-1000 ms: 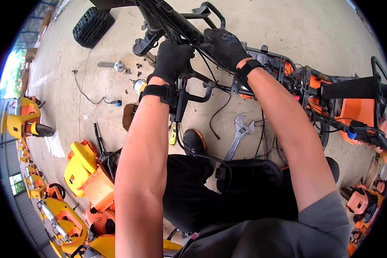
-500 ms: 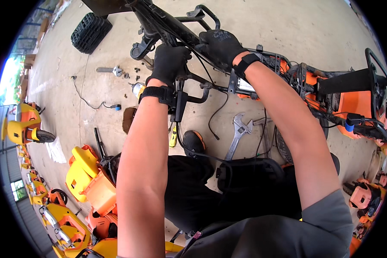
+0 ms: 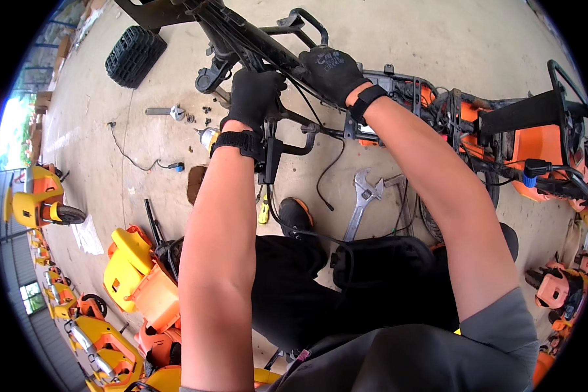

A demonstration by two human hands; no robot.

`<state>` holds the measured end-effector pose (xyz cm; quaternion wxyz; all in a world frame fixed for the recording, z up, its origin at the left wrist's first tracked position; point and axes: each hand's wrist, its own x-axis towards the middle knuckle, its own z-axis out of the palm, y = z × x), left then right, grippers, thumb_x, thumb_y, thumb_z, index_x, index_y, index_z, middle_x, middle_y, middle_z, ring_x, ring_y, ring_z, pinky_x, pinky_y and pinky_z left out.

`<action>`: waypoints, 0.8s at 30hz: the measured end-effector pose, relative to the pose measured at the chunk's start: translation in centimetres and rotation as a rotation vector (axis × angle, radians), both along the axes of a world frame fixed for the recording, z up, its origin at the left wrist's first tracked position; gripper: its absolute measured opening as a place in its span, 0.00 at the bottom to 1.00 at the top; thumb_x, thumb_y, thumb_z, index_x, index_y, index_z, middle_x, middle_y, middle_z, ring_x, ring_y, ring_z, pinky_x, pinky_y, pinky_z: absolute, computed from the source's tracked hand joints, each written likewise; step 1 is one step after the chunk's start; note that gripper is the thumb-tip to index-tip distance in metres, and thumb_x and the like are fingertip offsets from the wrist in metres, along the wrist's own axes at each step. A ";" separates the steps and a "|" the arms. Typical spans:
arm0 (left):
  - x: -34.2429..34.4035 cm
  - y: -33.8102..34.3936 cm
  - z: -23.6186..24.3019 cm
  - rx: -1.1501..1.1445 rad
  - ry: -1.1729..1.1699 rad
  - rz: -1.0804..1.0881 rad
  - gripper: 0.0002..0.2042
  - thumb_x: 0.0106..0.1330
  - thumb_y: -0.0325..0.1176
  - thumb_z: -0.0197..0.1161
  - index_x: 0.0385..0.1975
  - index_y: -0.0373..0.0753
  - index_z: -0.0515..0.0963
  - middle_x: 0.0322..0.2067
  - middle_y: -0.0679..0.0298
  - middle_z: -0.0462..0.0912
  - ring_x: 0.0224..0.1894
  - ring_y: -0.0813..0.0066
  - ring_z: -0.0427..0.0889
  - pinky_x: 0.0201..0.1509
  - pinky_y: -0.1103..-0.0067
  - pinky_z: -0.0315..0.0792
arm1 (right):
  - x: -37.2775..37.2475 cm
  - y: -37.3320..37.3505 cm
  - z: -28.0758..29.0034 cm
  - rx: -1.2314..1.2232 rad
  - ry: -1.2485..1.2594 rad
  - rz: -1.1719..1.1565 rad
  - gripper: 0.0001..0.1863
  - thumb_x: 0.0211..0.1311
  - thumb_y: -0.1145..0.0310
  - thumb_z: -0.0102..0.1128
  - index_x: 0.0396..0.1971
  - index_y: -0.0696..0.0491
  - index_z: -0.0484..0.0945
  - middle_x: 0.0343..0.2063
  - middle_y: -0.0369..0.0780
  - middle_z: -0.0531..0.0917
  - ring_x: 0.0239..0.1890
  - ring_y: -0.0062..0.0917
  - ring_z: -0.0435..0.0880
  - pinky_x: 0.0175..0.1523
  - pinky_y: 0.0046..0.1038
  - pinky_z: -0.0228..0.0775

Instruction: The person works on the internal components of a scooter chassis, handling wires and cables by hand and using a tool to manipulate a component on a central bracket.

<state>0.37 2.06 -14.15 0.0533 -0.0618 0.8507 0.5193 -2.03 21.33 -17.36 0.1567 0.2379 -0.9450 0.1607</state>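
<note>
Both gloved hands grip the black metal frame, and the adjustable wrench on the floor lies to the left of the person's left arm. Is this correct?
Not quite. In the head view the left hand and right hand do grip the black metal frame, but the adjustable wrench lies on the floor between the two forearms, to the right of the left arm, not to its left.

**Setting: open repair yard / workshop for small ride-on vehicles**

We note a bare concrete floor [image 3: 438,39] with loose parts on it: a black treaded wheel [image 3: 134,55], an adjustable wrench [image 3: 359,202], scattered bolts [image 3: 199,114] and a cable [image 3: 137,160]. We log a stripped black frame [image 3: 255,39] beside an orange chassis [image 3: 536,150]. Along our left, yellow and orange ride-on machines [image 3: 137,281] stand in a row. Daylight enters at the far left edge.
</note>
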 end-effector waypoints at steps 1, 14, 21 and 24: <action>0.0 0.0 0.1 0.016 -0.007 0.021 0.11 0.52 0.33 0.67 0.25 0.29 0.85 0.21 0.54 0.85 0.24 0.67 0.85 0.29 0.73 0.76 | 0.2 0.0 0.1 -0.005 -0.021 0.003 0.08 0.62 0.64 0.56 0.37 0.48 0.81 0.32 0.41 0.85 0.39 0.38 0.86 0.40 0.40 0.78; -0.5 -0.3 -0.5 0.042 -0.020 0.040 0.11 0.54 0.31 0.64 0.26 0.28 0.86 0.22 0.55 0.87 0.24 0.68 0.86 0.29 0.74 0.76 | 2.5 -2.1 0.3 0.001 0.118 -0.144 0.06 0.60 0.68 0.56 0.31 0.50 0.82 0.27 0.40 0.85 0.34 0.36 0.87 0.35 0.37 0.79; -0.4 0.6 -0.2 0.086 0.020 0.024 0.11 0.56 0.31 0.64 0.28 0.27 0.85 0.23 0.55 0.87 0.25 0.68 0.85 0.31 0.75 0.77 | 2.2 -1.8 0.2 -0.024 0.059 -0.152 0.06 0.61 0.69 0.56 0.32 0.53 0.80 0.28 0.45 0.85 0.34 0.40 0.87 0.35 0.40 0.78; -0.4 0.4 0.3 -0.034 -0.021 -0.008 0.11 0.61 0.29 0.64 0.34 0.25 0.85 0.28 0.54 0.87 0.28 0.70 0.85 0.33 0.78 0.77 | 2.9 -2.7 -0.1 -0.051 0.165 -0.186 0.05 0.59 0.70 0.55 0.30 0.52 0.80 0.26 0.43 0.85 0.31 0.36 0.87 0.35 0.37 0.78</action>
